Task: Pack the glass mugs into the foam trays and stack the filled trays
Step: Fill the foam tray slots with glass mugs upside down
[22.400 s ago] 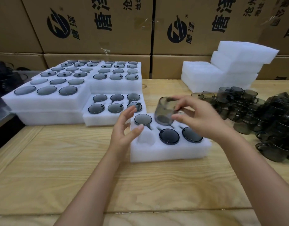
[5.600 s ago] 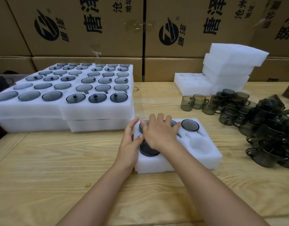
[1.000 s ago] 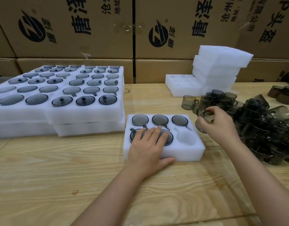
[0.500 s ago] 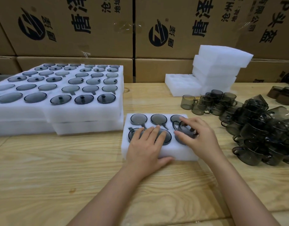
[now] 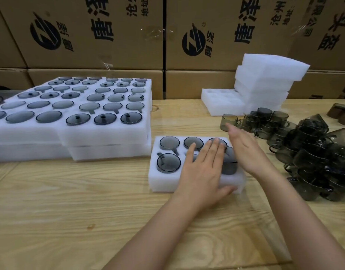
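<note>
A white foam tray (image 5: 164, 183) lies in the middle of the wooden table with smoky grey glass mugs upside down in its pockets. My left hand (image 5: 203, 170) rests flat on the tray's front middle, fingers straight. The last mug (image 5: 229, 165) sits in the front right pocket and stands higher than the others. My right hand (image 5: 245, 151) hovers just right of it, fingers straight and holding nothing. A heap of loose grey mugs (image 5: 312, 154) lies to the right.
Filled foam trays (image 5: 101, 131) are stacked two layers high at the left. Empty foam trays (image 5: 263, 82) are piled at the back right, one (image 5: 220, 102) lying flat beside them. Printed cardboard boxes (image 5: 128, 32) wall off the back. Brown cups (image 5: 341, 114) sit at the far right.
My right hand has let go of the mug it set into the front right pocket and has drawn away to the right. My left hand has slid slightly right on the tray.
</note>
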The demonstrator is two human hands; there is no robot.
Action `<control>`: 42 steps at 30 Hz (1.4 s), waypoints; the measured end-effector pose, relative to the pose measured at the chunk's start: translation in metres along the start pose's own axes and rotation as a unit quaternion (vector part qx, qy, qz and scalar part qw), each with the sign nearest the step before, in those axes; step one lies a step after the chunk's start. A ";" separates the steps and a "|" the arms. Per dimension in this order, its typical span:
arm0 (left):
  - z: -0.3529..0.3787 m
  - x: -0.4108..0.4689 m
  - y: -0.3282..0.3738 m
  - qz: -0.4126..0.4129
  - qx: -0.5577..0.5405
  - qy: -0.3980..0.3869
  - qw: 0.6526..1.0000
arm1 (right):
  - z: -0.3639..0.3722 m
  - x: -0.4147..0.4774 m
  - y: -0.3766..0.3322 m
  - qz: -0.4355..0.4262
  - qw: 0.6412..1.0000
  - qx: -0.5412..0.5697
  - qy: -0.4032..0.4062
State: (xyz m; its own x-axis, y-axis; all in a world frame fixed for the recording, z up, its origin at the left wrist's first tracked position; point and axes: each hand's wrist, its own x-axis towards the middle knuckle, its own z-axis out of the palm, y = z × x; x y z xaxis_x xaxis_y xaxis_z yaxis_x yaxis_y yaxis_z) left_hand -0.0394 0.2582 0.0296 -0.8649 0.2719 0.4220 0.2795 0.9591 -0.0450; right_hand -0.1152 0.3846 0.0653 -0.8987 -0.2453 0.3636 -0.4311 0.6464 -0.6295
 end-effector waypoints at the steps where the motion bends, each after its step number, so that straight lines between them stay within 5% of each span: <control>1: 0.001 0.003 -0.001 -0.003 -0.002 -0.006 1.000 | 0.001 0.010 0.001 0.017 0.997 -0.052 -0.046; 4: 0.005 0.005 0.002 -0.033 -0.003 -0.025 0.999 | 0.013 0.020 0.007 0.113 0.964 -0.176 -0.161; 14: 0.009 0.010 0.020 -0.073 0.019 -0.063 0.995 | 0.029 0.007 0.004 0.181 0.918 -0.321 -0.147; 16: 0.007 0.007 0.021 -0.069 0.049 -0.064 0.994 | 0.029 0.002 0.000 0.172 0.926 -0.321 -0.102; 18: 0.006 -0.001 0.015 -0.065 0.067 -0.045 0.995 | 0.029 -0.009 -0.006 0.116 0.934 -0.338 0.026; 20: 0.005 -0.015 -0.001 -0.025 0.064 0.026 0.997 | 0.031 -0.028 -0.013 0.023 0.927 -0.338 0.160; 22: 0.003 -0.029 -0.029 0.076 0.026 0.135 0.988 | 0.040 -0.052 -0.022 -0.062 0.929 -0.302 0.205; 25: 0.002 -0.049 -0.085 0.134 0.001 0.240 0.962 | 0.063 -0.080 -0.036 -0.111 0.950 -0.278 0.089; 29: 0.005 -0.061 -0.126 -0.022 -0.041 0.279 0.959 | 0.074 -0.071 -0.035 -0.091 0.925 -0.367 -0.037; 33: 0.008 -0.055 -0.126 -0.104 -0.128 0.320 0.933 | 0.079 -0.039 -0.013 -0.073 0.926 -0.365 -0.061; 36: 0.009 -0.056 -0.123 -0.128 -0.165 0.279 0.937 | 0.088 -0.013 -0.004 -0.071 0.927 -0.363 -0.063; 39: 0.014 -0.055 -0.123 -0.193 -0.176 0.134 0.956 | 0.100 0.019 -0.001 -0.055 0.938 -0.337 -0.061; 42: 0.025 -0.052 -0.125 -0.170 -0.139 0.054 0.974 | 0.113 0.054 0.002 -0.041 0.946 -0.314 -0.072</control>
State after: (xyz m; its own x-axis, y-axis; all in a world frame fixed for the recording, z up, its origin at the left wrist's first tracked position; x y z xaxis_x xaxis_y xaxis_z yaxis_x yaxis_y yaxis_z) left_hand -0.0398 0.1257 -0.0097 -0.8829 -0.0810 0.4626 0.1001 0.9299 0.3539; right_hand -0.1736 0.2911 0.0066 -0.8858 -0.3789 0.2681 -0.4067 0.9119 -0.0549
